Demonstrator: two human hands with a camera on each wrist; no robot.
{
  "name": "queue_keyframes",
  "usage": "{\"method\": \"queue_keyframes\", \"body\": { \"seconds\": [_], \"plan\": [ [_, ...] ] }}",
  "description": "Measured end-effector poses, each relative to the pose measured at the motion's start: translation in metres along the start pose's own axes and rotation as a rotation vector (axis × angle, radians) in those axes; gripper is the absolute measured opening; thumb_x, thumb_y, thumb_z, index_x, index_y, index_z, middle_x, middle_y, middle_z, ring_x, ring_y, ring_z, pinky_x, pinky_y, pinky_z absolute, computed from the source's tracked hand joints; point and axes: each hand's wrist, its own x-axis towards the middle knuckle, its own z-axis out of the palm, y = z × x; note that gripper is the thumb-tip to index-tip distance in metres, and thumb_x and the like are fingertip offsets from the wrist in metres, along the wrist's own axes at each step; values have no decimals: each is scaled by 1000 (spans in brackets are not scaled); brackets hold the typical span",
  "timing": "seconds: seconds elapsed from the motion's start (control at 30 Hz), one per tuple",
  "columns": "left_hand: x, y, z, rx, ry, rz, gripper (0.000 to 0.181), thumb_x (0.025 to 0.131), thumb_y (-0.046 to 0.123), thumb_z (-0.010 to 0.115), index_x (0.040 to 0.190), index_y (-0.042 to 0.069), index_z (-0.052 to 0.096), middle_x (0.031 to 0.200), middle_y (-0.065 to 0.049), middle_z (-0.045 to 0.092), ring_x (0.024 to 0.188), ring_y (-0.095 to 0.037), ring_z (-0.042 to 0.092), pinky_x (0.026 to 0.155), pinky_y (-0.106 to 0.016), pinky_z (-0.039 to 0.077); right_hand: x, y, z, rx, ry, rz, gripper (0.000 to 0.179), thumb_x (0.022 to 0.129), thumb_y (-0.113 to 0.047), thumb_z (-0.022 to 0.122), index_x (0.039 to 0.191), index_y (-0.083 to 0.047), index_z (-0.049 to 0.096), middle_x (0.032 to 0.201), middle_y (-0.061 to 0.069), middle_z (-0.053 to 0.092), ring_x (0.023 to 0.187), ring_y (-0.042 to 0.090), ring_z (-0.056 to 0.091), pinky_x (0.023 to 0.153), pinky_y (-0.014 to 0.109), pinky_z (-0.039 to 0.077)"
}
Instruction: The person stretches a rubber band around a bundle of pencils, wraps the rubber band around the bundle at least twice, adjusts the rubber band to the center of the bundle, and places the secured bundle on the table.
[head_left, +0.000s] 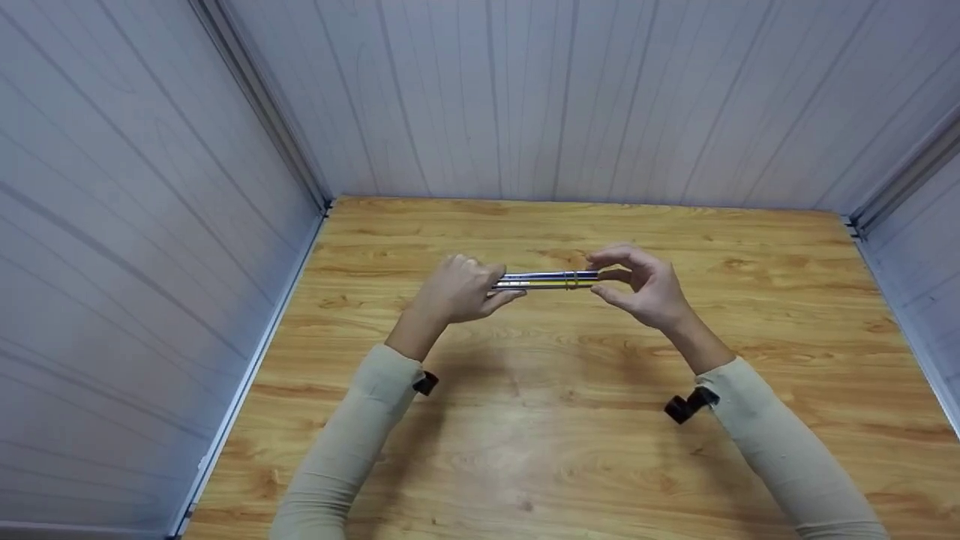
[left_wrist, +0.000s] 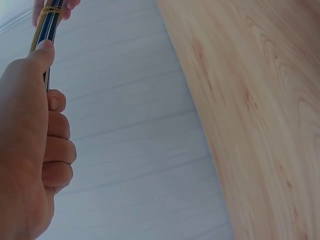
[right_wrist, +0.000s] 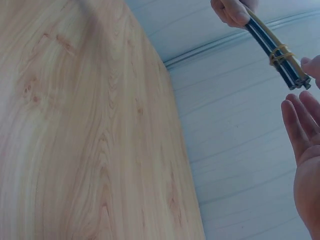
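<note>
A bundle of slim pencils (head_left: 544, 277), dark blue and yellow, is held level above the table. Curled fingers of my left hand (head_left: 459, 291) grip its left end, the thumb lying along the barrels in the left wrist view. A yellowish rubber band (right_wrist: 281, 55) is wound round the bundle near its right end. At that end is my right hand (head_left: 651, 292), with thumb and fingers spread apart around the tips. In the right wrist view, its fingers (right_wrist: 295, 125) are nearly straight, just beyond the flat pencil ends. The left hand hides the bundle's other end.
Below the hands lies a wood-grain table (head_left: 525, 442). Pale panel walls (head_left: 525, 97) rise at its back and on both sides. A black wrist camera (head_left: 426, 383) sits at the left cuff, and another black camera (head_left: 681, 409) at the right cuff.
</note>
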Motion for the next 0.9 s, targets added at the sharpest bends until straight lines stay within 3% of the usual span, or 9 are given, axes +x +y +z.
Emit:
{"method": "queue_keyframes", "body": {
  "seconds": [0.1,0.33,0.6,0.8,0.9],
  "plan": [
    [0,1,-1,-4,-16,0,48,112,52,67,92,9,69,66,-7,70,54,-18,57,56,-40,56,1,0,-1,-13,-21,-6,39,87,31,73,125,22,70,127,-4,79,116,7,78,96,22,66],
    [5,9,-4,-51,-78,-41,48,112,51,66,92,8,69,69,-8,71,56,-21,59,58,-41,54,2,1,1,-39,-20,-23,37,87,28,76,116,6,84,116,12,82,107,6,78,90,19,65],
    [15,18,-9,-99,-165,-76,53,115,55,60,96,7,72,76,-11,75,60,-19,53,62,-43,56,-2,-2,-2,-41,28,11,28,87,30,75,111,17,80,113,-10,84,102,3,80,88,17,65],
    [19,19,-6,-114,-168,-86,53,115,54,61,95,7,73,74,-10,73,60,-17,49,60,-39,51,0,-2,-2,-29,50,38,24,90,26,77,113,20,79,114,-10,86,101,3,81,84,17,65],
    [26,22,-5,-133,-198,-95,54,115,56,60,97,7,74,77,-10,74,62,-18,54,62,-40,53,1,0,2,-9,35,37,26,90,27,76,115,21,78,116,-9,87,103,3,83,82,17,65]
  ]
}}
